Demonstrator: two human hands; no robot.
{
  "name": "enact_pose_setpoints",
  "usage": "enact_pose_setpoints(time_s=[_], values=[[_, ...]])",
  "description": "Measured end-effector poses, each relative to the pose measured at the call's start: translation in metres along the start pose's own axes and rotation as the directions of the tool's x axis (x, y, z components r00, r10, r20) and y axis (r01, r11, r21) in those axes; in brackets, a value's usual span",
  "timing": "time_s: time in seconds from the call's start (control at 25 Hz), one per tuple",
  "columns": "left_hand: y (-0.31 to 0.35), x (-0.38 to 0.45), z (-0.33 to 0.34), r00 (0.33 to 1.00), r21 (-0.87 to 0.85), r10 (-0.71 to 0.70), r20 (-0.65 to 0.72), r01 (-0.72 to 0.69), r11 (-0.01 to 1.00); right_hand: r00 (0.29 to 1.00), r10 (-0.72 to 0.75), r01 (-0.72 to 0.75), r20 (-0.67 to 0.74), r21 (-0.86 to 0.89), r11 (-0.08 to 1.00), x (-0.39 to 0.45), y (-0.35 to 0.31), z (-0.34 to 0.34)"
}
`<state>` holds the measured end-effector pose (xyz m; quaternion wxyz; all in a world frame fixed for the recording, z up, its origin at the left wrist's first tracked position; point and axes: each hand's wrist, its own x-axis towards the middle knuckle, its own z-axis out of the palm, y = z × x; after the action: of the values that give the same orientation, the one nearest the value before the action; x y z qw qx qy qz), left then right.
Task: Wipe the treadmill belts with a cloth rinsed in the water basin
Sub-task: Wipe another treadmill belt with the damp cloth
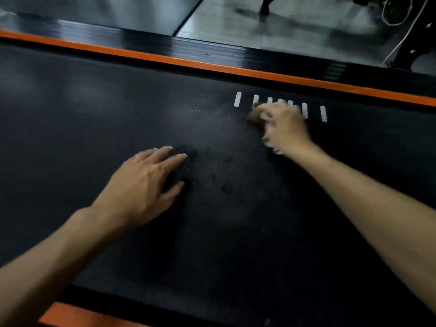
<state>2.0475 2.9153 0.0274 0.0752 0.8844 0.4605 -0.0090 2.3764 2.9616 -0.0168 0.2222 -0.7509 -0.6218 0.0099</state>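
A black treadmill belt (94, 119) fills most of the view, with a row of several short white marks (237, 99) near its far edge. My right hand (286, 127) is stretched far out over those marks and grips a crumpled brownish cloth (256, 114) pressed on the belt; the hand is motion-blurred. My left hand (144, 182) lies flat on the belt nearer to me, fingers spread. Damp patches show on the belt between the two hands. No water basin is in view.
An orange stripe (165, 59) and a black ribbed side rail (188, 47) border the belt's far edge; another orange strip (77, 315) shows at the near edge. Beyond lie grey floor tiles (295, 27), a dark machine leg (265, 7) and a white cable (398, 46).
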Motion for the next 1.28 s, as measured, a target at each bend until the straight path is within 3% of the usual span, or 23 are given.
enact_pose_setpoints(time_s=[0.08,0.12,0.16,0.28,0.32,0.4,0.48,0.52,0.56,0.64,0.72,0.76,0.8,0.88,0.96,1.04,1.12,1.16,1.2,1.28], values=[[-0.012,-0.007,0.003,0.999,0.034,-0.047,0.024,0.046,0.998,0.931,0.347,-0.352,-0.111,-0.029,0.936,0.015,0.047,-0.021],[-0.016,-0.008,0.004,0.998,0.039,-0.058,0.029,0.057,0.998,0.914,0.387,-0.394,-0.124,-0.035,0.918,0.016,0.045,-0.021],[-0.017,-0.008,0.004,0.998,0.046,-0.057,0.022,0.056,0.997,0.938,0.329,-0.334,-0.108,-0.029,0.942,0.009,0.025,-0.016],[-0.015,-0.011,0.002,1.000,0.087,-0.013,-0.012,0.014,0.996,0.999,-0.050,0.047,0.017,0.159,0.986,-0.050,-0.063,0.012],[-0.015,-0.014,0.000,1.000,0.092,-0.016,-0.018,0.018,0.996,0.971,-0.232,0.215,0.065,0.199,0.956,-0.085,-0.095,0.020],[-0.016,-0.023,-0.003,0.998,0.077,-0.035,-0.048,0.039,0.996,0.838,-0.528,0.486,0.135,0.255,0.836,-0.149,-0.137,0.022],[-0.018,-0.036,-0.003,0.997,0.075,-0.057,-0.058,0.062,0.995,0.736,-0.660,0.627,0.152,0.216,0.749,-0.166,-0.132,0.008],[-0.021,-0.043,-0.001,0.996,0.075,-0.073,-0.055,0.077,0.994,0.747,-0.653,0.642,0.121,0.124,0.757,-0.157,-0.114,0.000],[-0.023,-0.050,0.000,0.995,0.067,-0.092,-0.050,0.095,0.993,0.831,-0.549,0.548,0.090,0.045,0.836,-0.141,-0.088,-0.008],[-0.028,-0.062,0.001,0.992,0.040,-0.119,-0.048,0.120,0.992,0.990,-0.142,0.143,0.021,-0.025,0.989,-0.103,-0.028,-0.027],[-0.031,-0.073,0.005,0.990,0.046,-0.135,-0.047,0.137,0.989,0.973,0.230,-0.230,-0.006,-0.007,0.973,-0.086,0.003,-0.037],[-0.031,-0.076,0.006,0.989,0.057,-0.138,-0.051,0.141,0.988,0.969,0.246,-0.246,-0.012,-0.048,0.968,-0.089,-0.010,-0.033],[-0.032,-0.078,0.006,0.988,0.060,-0.144,-0.051,0.147,0.987,0.988,0.156,-0.156,-0.003,-0.054,0.986,-0.101,-0.033,-0.025],[-0.037,-0.079,0.005,0.985,0.062,-0.159,-0.066,0.163,0.985,0.970,-0.241,0.239,0.032,0.057,0.969,-0.140,-0.094,-0.004],[-0.043,-0.079,0.000,0.982,0.074,-0.162,-0.093,0.169,0.983,0.786,-0.594,0.568,0.168,0.183,0.803,-0.197,-0.151,0.006],[-0.047,-0.080,-0.002,0.981,0.076,-0.169,-0.097,0.177,0.981,0.602,-0.751,0.695,0.272,0.284,0.660,-0.231,-0.176,0.001],[-0.049,-0.084,0.000,0.982,0.092,-0.167,-0.092,0.176,0.980,0.553,-0.794,0.748,0.253,0.271,0.606,-0.216,-0.157,-0.011],[-0.050,-0.086,0.001,0.982,0.101,-0.165,-0.090,0.174,0.980,0.593,-0.770,0.749,0.234,0.192,0.635,-0.200,-0.135,-0.013],[-0.052,-0.089,0.003,0.982,0.102,-0.168,-0.081,0.176,0.979,0.698,-0.686,0.680,0.207,0.111,0.725,-0.181,-0.111,-0.017],[-0.054,-0.094,0.007,0.982,0.088,-0.175,-0.074,0.181,0.980,0.942,-0.313,0.312,0.122,0.035,0.950,-0.143,-0.058,-0.033]])
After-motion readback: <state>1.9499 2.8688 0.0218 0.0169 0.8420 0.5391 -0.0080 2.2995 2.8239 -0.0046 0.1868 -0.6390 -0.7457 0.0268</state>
